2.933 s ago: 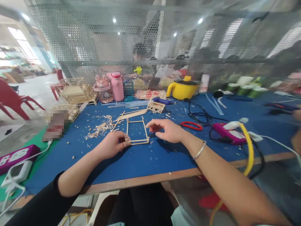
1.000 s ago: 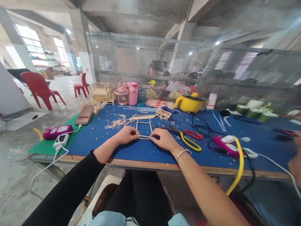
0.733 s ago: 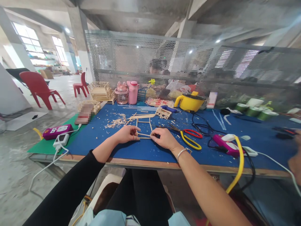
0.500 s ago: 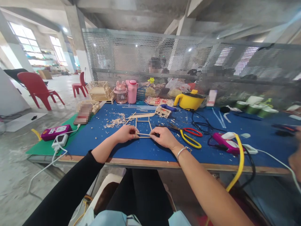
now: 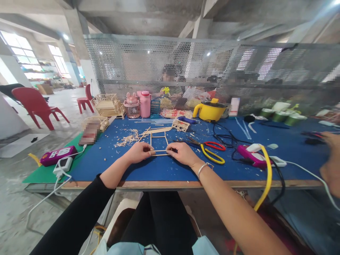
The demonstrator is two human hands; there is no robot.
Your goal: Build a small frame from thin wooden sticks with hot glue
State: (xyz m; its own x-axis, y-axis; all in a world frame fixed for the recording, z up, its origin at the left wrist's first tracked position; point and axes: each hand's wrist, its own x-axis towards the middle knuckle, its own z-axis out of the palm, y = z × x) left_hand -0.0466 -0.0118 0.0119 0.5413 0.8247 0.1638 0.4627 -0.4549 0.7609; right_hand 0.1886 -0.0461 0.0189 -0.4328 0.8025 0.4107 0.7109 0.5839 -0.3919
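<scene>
1. Location: the wooden stick frame (image 5: 158,136) lies on the blue tabletop (image 5: 164,171) before you, wood chips (image 5: 128,139) beyond its left side, the red-and-yellow-handled tool (image 5: 202,146) to the right.
2. Grip: your left hand (image 5: 140,152) and right hand (image 5: 183,153) each pinch, thumb to fingertips, one end of a thin stick (image 5: 160,151) along the frame's near side. Contact at the frame's corners: cannot tell.
3. Handling (judged): very light, fairly stiff, dry, hardly slippery; slender lengths could snap, joints could twist.
4. Hold (judged): pinch lightly near the ends; avoid pressing mid-span.
</scene>
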